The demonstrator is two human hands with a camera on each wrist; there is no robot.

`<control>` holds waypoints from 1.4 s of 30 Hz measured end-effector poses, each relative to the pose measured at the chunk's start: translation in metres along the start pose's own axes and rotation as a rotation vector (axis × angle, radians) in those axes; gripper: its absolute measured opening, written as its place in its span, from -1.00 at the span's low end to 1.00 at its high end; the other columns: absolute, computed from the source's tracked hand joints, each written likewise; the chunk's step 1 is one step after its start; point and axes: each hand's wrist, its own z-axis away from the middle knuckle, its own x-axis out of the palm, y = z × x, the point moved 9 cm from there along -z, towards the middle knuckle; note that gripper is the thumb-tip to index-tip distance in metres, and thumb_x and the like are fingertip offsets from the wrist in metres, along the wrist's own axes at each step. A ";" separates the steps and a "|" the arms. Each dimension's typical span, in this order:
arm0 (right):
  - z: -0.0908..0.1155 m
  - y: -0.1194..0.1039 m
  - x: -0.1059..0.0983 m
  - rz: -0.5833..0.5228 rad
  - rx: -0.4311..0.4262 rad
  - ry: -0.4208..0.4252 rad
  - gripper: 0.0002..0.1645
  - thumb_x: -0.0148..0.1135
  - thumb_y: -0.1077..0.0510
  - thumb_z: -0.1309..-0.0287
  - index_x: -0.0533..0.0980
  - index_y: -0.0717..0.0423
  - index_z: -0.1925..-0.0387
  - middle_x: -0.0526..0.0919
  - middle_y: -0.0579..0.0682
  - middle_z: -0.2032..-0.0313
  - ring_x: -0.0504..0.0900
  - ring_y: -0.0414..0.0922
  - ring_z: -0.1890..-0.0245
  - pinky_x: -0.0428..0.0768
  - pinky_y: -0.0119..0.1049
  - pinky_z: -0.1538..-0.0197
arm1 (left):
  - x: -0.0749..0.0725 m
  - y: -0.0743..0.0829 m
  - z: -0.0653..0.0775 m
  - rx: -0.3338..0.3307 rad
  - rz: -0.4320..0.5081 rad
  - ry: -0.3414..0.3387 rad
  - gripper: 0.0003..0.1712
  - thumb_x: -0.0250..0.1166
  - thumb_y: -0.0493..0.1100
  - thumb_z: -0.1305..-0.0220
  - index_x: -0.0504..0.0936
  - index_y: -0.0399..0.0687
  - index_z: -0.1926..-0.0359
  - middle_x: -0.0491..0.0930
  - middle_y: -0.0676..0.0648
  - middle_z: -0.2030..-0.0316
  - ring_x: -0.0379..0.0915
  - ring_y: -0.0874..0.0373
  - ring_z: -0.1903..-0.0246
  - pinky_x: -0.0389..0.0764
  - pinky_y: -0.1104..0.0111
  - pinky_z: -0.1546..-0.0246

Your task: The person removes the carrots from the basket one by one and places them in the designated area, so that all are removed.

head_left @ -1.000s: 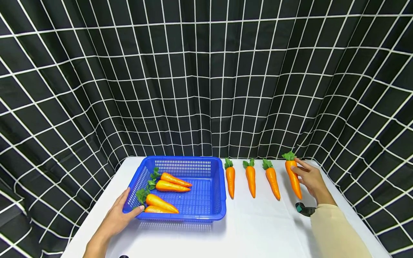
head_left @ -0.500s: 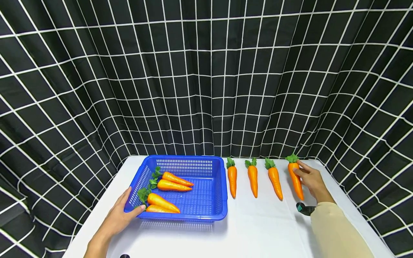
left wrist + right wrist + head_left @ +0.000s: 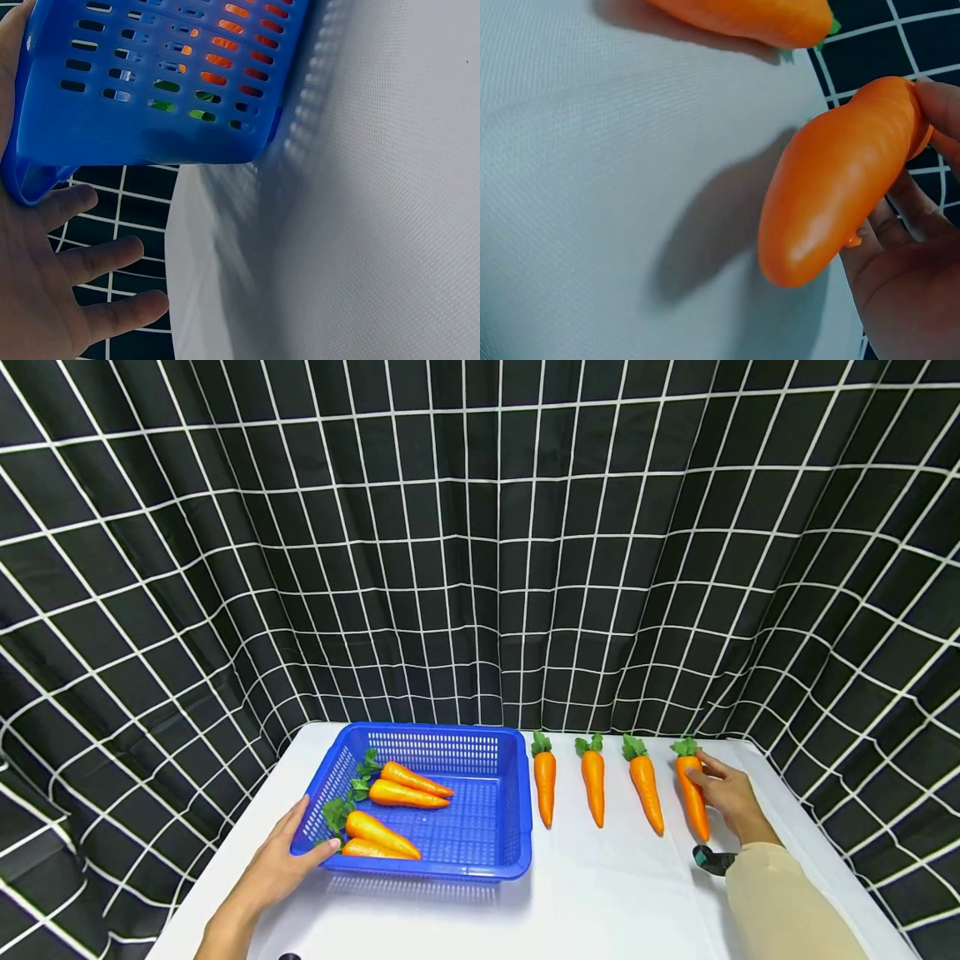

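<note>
The right hand (image 3: 731,793) pinches a carrot (image 3: 696,812) near its leafy top, thumb on one side and fingers on the other, at the far right of a row on the table. That carrot points its tip toward the person, and its shadow falls beside it (whether the tip touches the cloth, I cannot tell). The left hand (image 3: 272,870) is spread at the near left corner of a blue basket (image 3: 468,827), thumb laid over the near rim, fingers straight; in the left wrist view three of them extend below the rim, apart from one another.

Just about the hands, a small dark device (image 3: 714,861) sits at the right wrist, by the end of a cream sleeve (image 3: 787,910). Four more carrots (image 3: 408,794) lie inside the basket, leaves to the left, tips to the right, the nearest partly hidden by the rim. Between the basket and the held carrot, three loose carrots (image 3: 593,787) lie side by side, well apart, leaves away from the person. Under everything is a white tablecloth (image 3: 600,902); behind it hangs a black curtain (image 3: 517,568) with a white grid
</note>
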 end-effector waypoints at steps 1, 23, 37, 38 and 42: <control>0.000 0.001 0.000 0.004 0.004 0.003 -0.19 0.18 -0.01 -0.31 0.09 0.17 -0.44 0.21 0.47 -0.29 0.53 -0.26 0.25 0.58 -0.46 0.28 | 0.000 0.000 0.000 -0.003 0.000 -0.003 0.15 0.31 0.25 -0.17 -0.11 -0.15 -0.52 -0.10 -0.39 -0.43 -0.08 -0.40 -0.33 0.00 -0.24 -0.24; 0.001 0.025 -0.007 0.192 0.131 0.256 -0.25 0.20 -0.18 -0.24 0.38 0.21 -0.29 0.45 0.37 -0.14 0.38 0.27 -0.10 0.35 0.10 -0.16 | 0.000 0.000 0.002 -0.019 -0.001 -0.003 0.14 0.32 0.24 -0.17 -0.10 -0.17 -0.51 -0.09 -0.41 -0.42 -0.05 -0.40 -0.32 0.01 -0.24 -0.24; 0.000 0.021 -0.008 0.232 0.141 0.331 -0.34 0.14 -0.11 -0.28 0.42 0.24 -0.24 0.51 0.33 -0.09 0.30 0.30 -0.15 0.27 0.13 -0.14 | 0.001 0.001 0.002 -0.025 -0.013 0.004 0.14 0.31 0.25 -0.17 -0.08 -0.15 -0.52 -0.07 -0.40 -0.41 -0.02 -0.40 -0.32 0.04 -0.24 -0.23; 0.000 0.020 -0.008 0.235 0.141 0.330 -0.33 0.14 -0.12 -0.28 0.41 0.24 -0.25 0.51 0.33 -0.10 0.29 0.31 -0.15 0.27 0.13 -0.14 | 0.001 0.001 0.002 -0.025 -0.011 0.005 0.13 0.32 0.25 -0.17 -0.08 -0.15 -0.52 -0.06 -0.40 -0.41 -0.02 -0.39 -0.32 0.04 -0.24 -0.23; 0.001 0.019 -0.005 0.228 0.143 0.314 -0.30 0.13 -0.14 -0.28 0.38 0.23 -0.28 0.49 0.34 -0.11 0.31 0.29 -0.14 0.30 0.12 -0.13 | 0.001 -0.001 0.002 -0.037 -0.011 0.005 0.13 0.31 0.26 -0.17 -0.09 -0.13 -0.52 -0.07 -0.39 -0.42 -0.02 -0.39 -0.32 0.03 -0.24 -0.23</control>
